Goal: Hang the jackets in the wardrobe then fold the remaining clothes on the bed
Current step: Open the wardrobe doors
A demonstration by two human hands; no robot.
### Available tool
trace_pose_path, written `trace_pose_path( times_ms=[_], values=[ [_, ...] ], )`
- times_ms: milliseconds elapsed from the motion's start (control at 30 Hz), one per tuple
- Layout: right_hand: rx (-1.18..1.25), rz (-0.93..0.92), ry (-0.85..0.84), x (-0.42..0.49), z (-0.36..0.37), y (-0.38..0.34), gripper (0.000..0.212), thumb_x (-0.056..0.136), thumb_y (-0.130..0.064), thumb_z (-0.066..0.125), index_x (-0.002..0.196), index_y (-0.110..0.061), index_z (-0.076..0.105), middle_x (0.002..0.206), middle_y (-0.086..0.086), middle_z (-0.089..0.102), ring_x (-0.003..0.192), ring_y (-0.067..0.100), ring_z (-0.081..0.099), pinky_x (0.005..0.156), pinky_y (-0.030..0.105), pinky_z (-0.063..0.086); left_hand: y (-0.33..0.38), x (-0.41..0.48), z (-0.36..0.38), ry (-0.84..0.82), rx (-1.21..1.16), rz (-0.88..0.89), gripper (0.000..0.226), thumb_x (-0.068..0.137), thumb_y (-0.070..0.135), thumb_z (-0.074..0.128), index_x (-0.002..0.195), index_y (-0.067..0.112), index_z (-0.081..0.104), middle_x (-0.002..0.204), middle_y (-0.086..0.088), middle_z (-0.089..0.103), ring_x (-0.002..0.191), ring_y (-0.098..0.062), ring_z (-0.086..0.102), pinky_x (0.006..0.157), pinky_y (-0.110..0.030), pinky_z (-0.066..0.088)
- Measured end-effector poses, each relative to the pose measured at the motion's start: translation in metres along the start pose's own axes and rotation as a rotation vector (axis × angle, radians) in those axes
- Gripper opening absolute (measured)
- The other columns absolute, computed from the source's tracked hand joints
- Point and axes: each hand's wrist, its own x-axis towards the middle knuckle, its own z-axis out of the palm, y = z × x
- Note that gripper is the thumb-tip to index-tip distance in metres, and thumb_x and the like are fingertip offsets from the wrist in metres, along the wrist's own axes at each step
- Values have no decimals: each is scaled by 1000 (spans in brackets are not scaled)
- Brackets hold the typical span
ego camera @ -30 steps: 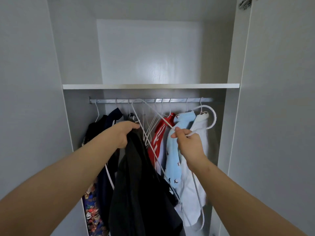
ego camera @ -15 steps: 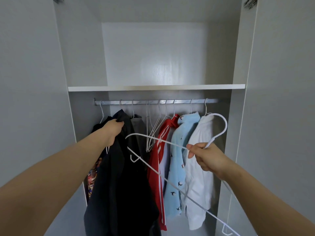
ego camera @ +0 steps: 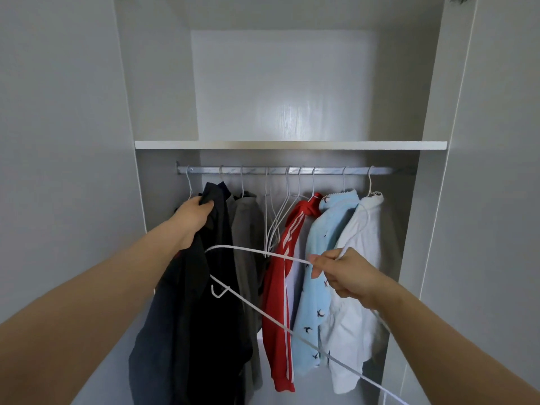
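Note:
My left hand point(ego camera: 193, 218) grips the collar of a dark jacket point(ego camera: 201, 311) and holds it up in front of the wardrobe's left side; the jacket hangs down below the frame. My right hand point(ego camera: 343, 273) grips a loose white wire hanger point(ego camera: 257, 309) near its neck, with the hanger's frame stretching left across the dark jacket. The metal rail point(ego camera: 292, 170) runs across the wardrobe above both hands.
On the rail hang a grey garment point(ego camera: 248, 244), several bare white hangers point(ego camera: 276, 217), a red jacket with white stripes point(ego camera: 280, 287), a light blue garment point(ego camera: 318, 287) and a white one point(ego camera: 359, 302). A white shelf point(ego camera: 289, 145) sits above; the open doors flank both sides.
The hanger came off the rail and now sits lower in my right hand, lying across the dark jacket. My left hand moved the jacket's collar left and up.

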Motion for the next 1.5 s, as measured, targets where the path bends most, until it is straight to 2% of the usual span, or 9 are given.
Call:
trace_pose_path(
  times_ms=[167,233,367,567,733,900,1167,1367,1500],
  values=[
    [-92,-79,43,15,58,-4,26,93,-24,58,71,-13,64,36,-9,31,32,4,27,36,16,23,2,-21,21,-153,-203,-69,31,100,28,42,127,16,51,108,-9,60,104,-27,55,90,-38,47],
    [-35,-79,90,18,74,-6,2,93,-20,57,92,-19,58,52,-12,45,39,1,37,37,11,28,7,-31,30,-214,-272,-79,33,99,29,42,131,22,49,117,-8,59,105,-26,56,87,-36,47],
    [210,-34,104,20,84,-4,26,94,-9,53,105,-30,43,83,-10,54,59,2,48,42,6,36,13,-51,32,-316,-423,-24,33,99,26,44,130,26,51,111,-3,63,95,-18,60,77,-31,50],
    [280,58,174,23,79,-4,9,93,-15,54,90,-11,61,48,-3,46,29,5,37,34,16,27,19,-72,21,-543,-355,51,15,95,20,49,103,21,61,91,3,69,81,-10,66,70,-24,55],
    [388,18,221,19,52,-15,37,95,-16,50,62,-19,33,34,-8,24,27,6,19,34,13,14,-8,-59,10,-430,457,458,22,81,21,71,97,29,59,94,15,62,94,-5,60,89,-23,46],
    [386,-61,227,19,41,-28,42,93,-13,53,55,-14,35,30,-4,28,25,7,23,31,13,17,-10,-59,35,-324,772,639,35,82,43,65,98,26,39,85,11,59,79,-11,57,69,-29,44],
    [50,-535,888,7,29,-11,30,84,-3,60,75,-27,43,75,-9,46,72,13,45,67,19,38,9,-49,46,-65,453,454,50,79,42,69,125,27,53,121,5,60,114,-18,54,95,-32,44],
    [-290,-328,558,6,40,42,31,85,-21,64,64,-23,40,62,-5,45,59,13,43,64,31,40,28,-40,48,-9,94,369,61,64,45,75,119,25,60,118,4,64,110,-17,58,99,-41,46],
    [-180,-45,248,9,48,52,45,79,-33,71,113,-28,42,100,-17,45,100,14,53,89,28,45,41,-44,50,-50,-20,415,51,76,27,75,123,20,57,120,4,62,111,-15,56,101,-36,44]
  ],
)
